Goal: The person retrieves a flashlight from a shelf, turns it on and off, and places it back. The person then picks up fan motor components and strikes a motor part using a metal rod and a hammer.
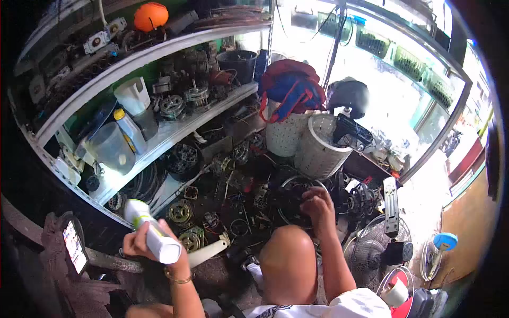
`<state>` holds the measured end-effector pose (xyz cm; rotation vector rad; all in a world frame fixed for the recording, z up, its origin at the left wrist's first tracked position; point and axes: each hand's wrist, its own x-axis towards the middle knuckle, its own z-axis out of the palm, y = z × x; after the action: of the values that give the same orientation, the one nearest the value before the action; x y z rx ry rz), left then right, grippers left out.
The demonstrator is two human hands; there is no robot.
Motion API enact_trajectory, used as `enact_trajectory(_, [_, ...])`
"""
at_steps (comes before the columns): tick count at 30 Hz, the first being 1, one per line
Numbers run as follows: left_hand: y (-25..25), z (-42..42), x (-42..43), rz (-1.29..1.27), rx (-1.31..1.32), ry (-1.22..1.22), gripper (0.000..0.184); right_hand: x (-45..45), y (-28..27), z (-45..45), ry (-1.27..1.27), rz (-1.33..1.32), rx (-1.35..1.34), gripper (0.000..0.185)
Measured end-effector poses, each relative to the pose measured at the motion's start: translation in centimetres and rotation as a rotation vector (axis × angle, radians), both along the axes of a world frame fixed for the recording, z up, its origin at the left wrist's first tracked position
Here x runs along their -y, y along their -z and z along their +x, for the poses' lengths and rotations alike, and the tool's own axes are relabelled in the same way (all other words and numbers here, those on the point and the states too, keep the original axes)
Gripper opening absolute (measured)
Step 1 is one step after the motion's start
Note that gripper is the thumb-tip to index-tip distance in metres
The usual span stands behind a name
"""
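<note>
My left hand (142,243) is wrapped round a white bottle or can with a green band (154,233), tilted with its round white end toward me. A bracelet circles that wrist. Above my knee, my right hand (318,204) is raised with its fingers curled, near a dark round part with a pale rim (297,196). Whether anything sits in its fingers is too small to tell. On the dark floor between the hands lie several motor parts, among them a brass-coloured ring-shaped one (180,212).
Metal shelves (180,124) with motors and jugs stand at the left. White perforated baskets (318,153) stand at the back, one under a red and blue bag (291,87). A fan (371,249) is at the right; a phone (74,246) is at the lower left.
</note>
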<state>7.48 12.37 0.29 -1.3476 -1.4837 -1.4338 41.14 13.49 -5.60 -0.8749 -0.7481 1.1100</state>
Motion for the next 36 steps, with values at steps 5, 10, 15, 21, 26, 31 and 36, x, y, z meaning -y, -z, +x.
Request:
enact_trajectory(5, [2.7, 5.6, 2.8, -0.069, 0.167, 0.43, 0.032, 2.7, -7.0, -3.5, -0.295, 0.12, -0.054, 0.029])
enact_trajectory(10, [8.2, 9.4, 7.2, -0.387, -0.015, 0.753, 0.036, 5.5, 0.8, -9.0, -0.752, -0.29, 0.003, 0.057])
enact_trajectory(15, [14.2, 12.3, 10.6, -0.441, 0.049, 0.951, 0.037, 10.5, 2.5, -9.5, -0.515, -0.68, -0.221, 0.04])
enact_trajectory(21, [15.8, 12.3, 10.4, -0.554, -0.03, 1.143, 0.041, 11.1, 6.8, -8.1, -0.437, -0.692, -0.268, 0.034])
enact_trajectory(26, [13.6, 10.6, 9.0, -0.697, 0.122, 1.209, 0.04, 10.0, 7.6, -7.9, -0.631, -0.684, -0.512, 0.038])
enact_trajectory(31, [14.7, 9.3, 9.0, -0.59, 0.316, 1.054, 0.035, 9.6, 7.3, -8.5, -0.628, -0.715, -0.584, 0.043])
enact_trajectory(36, [14.9, 9.0, 8.5, -0.778, 0.494, 1.092, 0.028, 9.4, 8.2, -9.1, -0.658, -0.738, -0.523, 0.048])
